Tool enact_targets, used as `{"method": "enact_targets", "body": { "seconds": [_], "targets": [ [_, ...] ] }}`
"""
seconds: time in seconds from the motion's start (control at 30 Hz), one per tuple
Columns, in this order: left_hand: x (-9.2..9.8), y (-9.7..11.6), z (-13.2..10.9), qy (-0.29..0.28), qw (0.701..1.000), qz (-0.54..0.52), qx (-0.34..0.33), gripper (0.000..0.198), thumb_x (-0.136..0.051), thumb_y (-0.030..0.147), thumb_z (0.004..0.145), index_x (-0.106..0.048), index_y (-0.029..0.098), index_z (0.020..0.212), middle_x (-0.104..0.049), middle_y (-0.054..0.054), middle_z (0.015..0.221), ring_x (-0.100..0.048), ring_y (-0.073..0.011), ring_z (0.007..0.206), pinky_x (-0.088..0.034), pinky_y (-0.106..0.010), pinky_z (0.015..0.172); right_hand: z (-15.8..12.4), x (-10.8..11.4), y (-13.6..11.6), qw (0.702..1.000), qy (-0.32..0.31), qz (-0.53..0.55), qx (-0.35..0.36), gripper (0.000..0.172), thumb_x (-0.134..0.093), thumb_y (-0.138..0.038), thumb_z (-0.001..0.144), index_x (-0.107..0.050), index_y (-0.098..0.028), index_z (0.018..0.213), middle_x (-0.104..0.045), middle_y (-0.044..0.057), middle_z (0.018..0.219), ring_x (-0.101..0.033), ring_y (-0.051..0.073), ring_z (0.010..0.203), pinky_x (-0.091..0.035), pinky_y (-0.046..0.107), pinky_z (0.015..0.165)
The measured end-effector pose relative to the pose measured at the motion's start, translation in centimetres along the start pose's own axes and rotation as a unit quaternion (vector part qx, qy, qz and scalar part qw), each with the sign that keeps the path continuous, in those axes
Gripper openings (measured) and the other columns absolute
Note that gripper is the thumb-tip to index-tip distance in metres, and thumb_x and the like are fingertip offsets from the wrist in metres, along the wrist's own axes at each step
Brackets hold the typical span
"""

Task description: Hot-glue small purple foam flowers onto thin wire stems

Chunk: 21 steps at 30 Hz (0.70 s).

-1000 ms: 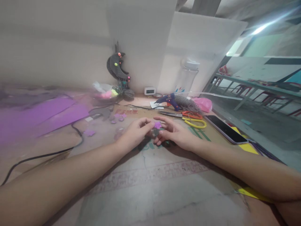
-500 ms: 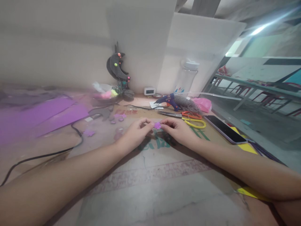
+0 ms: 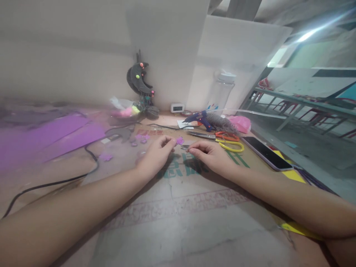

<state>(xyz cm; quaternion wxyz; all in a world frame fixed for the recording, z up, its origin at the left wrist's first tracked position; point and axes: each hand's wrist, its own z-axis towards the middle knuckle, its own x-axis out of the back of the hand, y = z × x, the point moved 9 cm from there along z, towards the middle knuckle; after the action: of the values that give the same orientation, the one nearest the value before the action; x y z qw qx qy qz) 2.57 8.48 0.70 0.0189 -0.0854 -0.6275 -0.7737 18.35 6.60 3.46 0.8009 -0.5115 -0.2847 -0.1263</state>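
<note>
Pulled left and slightly up since half a second ago: the purple flower (image 3: 180, 141), off the right hand (image 3: 207, 152) entirely. New beside it, left of the scissors (image 3: 213, 137), a small metallic tool (image 3: 184, 147), too blurred to name. Meaning, by the look of it, flower and tool now in separate grips.

From the left, then: loose purple cutout (image 3: 106, 157), well left of the scissors. Next, left hand (image 3: 161, 150), pinched on the flower, just left of the scissors' blade tips. Tool close by; touching the flower or not, impossible to tell. Then right hand, fingertips clamped on the tool, nearside of the scissors.

On to writing: red characters (image 3: 155, 132) left of the scissors, unreadable. Clock (image 3: 177, 108) behind them, digits lost. Green characters (image 3: 191, 163) nearside, blurred. Phone (image 3: 267, 152) right of the scissors, no brand showing.
</note>
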Motion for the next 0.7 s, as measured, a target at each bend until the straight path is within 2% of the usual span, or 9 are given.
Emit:
{"method": "enact_targets", "body": {
  "seconds": [0.17, 0.47, 0.6, 0.7],
  "targets": [
    [-0.8, 0.3, -0.2, -0.038, 0.999, -0.001, -0.012, 0.024, -0.055, 0.041, 0.087, -0.057, 0.019, 0.079, -0.052, 0.004, 0.069, -0.048, -0.0119, 0.064, -0.036, -0.025, 0.061, 0.2, 0.2, 0.4, 1.000, 0.013, 0.013, -0.021, 0.025, -0.059, -0.039, 0.086, -0.073, -0.018, 0.086, -0.073, 0.003, 0.084, -0.064, 0.017, 0.076, -0.048, 0.027, 0.069],
    [-1.7, 0.8, -0.5, -0.074, 0.997, 0.013, -0.011, 0.023, -0.057, 0.041, 0.085, -0.059, 0.019, 0.077, -0.057, 0.002, 0.070, -0.052, -0.0127, 0.065, -0.040, -0.025, 0.062, -0.1, 0.5, -0.2, 0.998, 0.037, 0.044, -0.034, 0.021, -0.059, -0.036, 0.087, -0.072, -0.020, 0.086, -0.071, 0.001, 0.078, -0.064, 0.016, 0.073, -0.047, 0.026, 0.064],
    [-2.2, 0.7, -0.8, -0.103, 0.995, 0.011, 0.007, 0.023, -0.058, 0.040, 0.084, -0.057, 0.019, 0.074, -0.057, 0.002, 0.070, -0.053, -0.0125, 0.065, -0.041, -0.025, 0.063, 0.1, 0.6, 0.1, 0.998, 0.037, 0.046, -0.015, 0.022, -0.060, -0.039, 0.087, -0.071, -0.020, 0.087, -0.071, 0.001, 0.080, -0.064, 0.016, 0.074, -0.047, 0.026, 0.066],
    [-1.8, 0.9, -0.7, -0.085, 0.996, 0.021, -0.007, 0.022, -0.058, 0.039, 0.084, -0.057, 0.019, 0.074, -0.057, 0.002, 0.071, -0.053, -0.0127, 0.066, -0.041, -0.026, 0.064, 0.1, 0.9, 0.2, 0.998, 0.046, 0.032, -0.006, 0.024, -0.057, -0.038, 0.089, -0.071, -0.019, 0.085, -0.071, 0.001, 0.080, -0.064, 0.016, 0.074, -0.046, 0.026, 0.067]
  ]
}}
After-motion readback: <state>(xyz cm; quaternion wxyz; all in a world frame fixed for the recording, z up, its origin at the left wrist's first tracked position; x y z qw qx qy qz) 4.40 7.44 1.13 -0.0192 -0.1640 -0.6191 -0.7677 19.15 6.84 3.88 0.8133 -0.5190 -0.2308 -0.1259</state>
